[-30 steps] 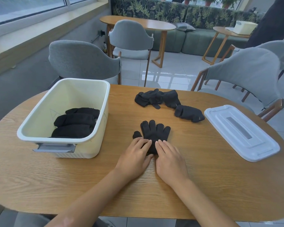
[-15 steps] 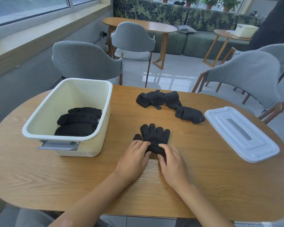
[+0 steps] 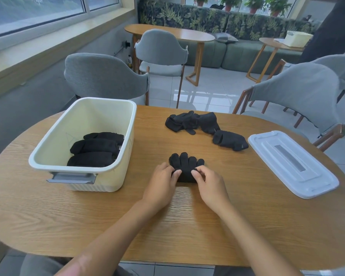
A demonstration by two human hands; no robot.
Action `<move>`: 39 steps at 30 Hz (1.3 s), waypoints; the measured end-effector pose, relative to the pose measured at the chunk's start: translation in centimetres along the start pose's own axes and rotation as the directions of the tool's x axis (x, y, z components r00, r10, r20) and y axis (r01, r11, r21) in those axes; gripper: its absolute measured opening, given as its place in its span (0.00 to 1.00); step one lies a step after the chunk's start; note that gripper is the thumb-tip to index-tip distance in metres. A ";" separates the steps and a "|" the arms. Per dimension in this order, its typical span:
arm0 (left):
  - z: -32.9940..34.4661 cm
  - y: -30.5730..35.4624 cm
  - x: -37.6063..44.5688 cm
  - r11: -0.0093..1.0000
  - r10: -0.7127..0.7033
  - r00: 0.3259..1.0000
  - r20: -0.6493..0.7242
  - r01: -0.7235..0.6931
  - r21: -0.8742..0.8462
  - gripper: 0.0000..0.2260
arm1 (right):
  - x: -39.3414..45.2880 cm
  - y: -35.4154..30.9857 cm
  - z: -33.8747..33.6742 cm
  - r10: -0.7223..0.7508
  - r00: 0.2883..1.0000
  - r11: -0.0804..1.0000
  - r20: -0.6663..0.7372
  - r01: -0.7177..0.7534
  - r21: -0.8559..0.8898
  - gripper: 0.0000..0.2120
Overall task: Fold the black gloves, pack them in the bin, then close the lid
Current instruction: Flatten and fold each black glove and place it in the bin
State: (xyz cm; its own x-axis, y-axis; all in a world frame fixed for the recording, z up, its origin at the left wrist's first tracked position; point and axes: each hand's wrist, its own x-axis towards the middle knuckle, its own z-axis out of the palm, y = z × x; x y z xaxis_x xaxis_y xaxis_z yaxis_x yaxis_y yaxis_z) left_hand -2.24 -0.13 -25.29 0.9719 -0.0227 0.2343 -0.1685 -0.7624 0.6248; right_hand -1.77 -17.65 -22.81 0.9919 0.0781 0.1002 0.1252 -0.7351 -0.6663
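Observation:
A black glove (image 3: 185,165) lies in the middle of the wooden table (image 3: 187,226), fingers pointing away from me. My left hand (image 3: 161,181) and my right hand (image 3: 210,183) pinch its cuff end, which is rolled up over the palm part. A cream bin (image 3: 100,116) stands at the left with three folded black gloves (image 3: 95,149) inside. The white lid (image 3: 293,163) lies flat at the right. Loose black gloves (image 3: 191,122) lie in a heap at the far side, with one more glove (image 3: 229,143) beside the lid.
Grey chairs stand behind the table at the far left (image 3: 106,76) and the far right (image 3: 295,94). Beyond them are another chair (image 3: 161,50), a second wooden table (image 3: 171,33) and a green sofa (image 3: 237,50).
Both hands went from lying flat on the glove's cuff to pinching it, and they have rolled the cuff forward over the glove. The glove now looks shorter.

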 end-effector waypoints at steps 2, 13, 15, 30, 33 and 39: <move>0.0 0.1 0.4 1.000 -0.024 1.000 -0.020 0.024 -0.007 0.14 | 0.4 -0.3 -0.2 0.013 1.000 1.000 0.017 -0.013 -0.003 0.09; -0.2 0.4 1.2 0.996 0.092 0.993 -0.076 -0.093 -0.002 0.05 | 1.9 -0.7 0.4 -0.001 0.999 0.983 0.039 0.008 -0.181 0.10; 0.0 -0.1 1.2 0.989 0.149 0.985 -0.081 -0.146 0.036 0.06 | 1.6 -0.4 0.8 -0.078 0.997 0.964 -0.029 0.068 -0.256 0.11; -0.6 -1.5 0.8 0.915 0.339 0.934 0.110 -0.355 0.192 0.23 | 0.3 1.4 2.6 -0.402 0.914 0.772 0.052 0.369 -0.518 0.26; -0.3 -1.5 1.3 0.925 0.319 0.943 0.091 -0.331 0.188 0.21 | 0.5 1.2 2.4 -0.362 0.932 0.835 0.000 0.325 -0.444 0.20; -0.4 -2.0 0.5 0.927 0.328 0.943 0.057 -0.333 0.172 0.16 | -0.8 1.4 1.4 -0.263 0.965 0.939 -0.017 0.251 -0.236 0.15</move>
State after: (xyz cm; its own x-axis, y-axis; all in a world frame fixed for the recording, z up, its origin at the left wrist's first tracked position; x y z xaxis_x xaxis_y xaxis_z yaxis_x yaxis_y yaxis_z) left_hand -1.49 1.60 -26.15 0.8706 -0.3080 0.3837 -0.4514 -0.8104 0.3734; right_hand -2.34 -17.81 -24.89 0.9237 0.2567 0.2844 0.3616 -0.8295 -0.4257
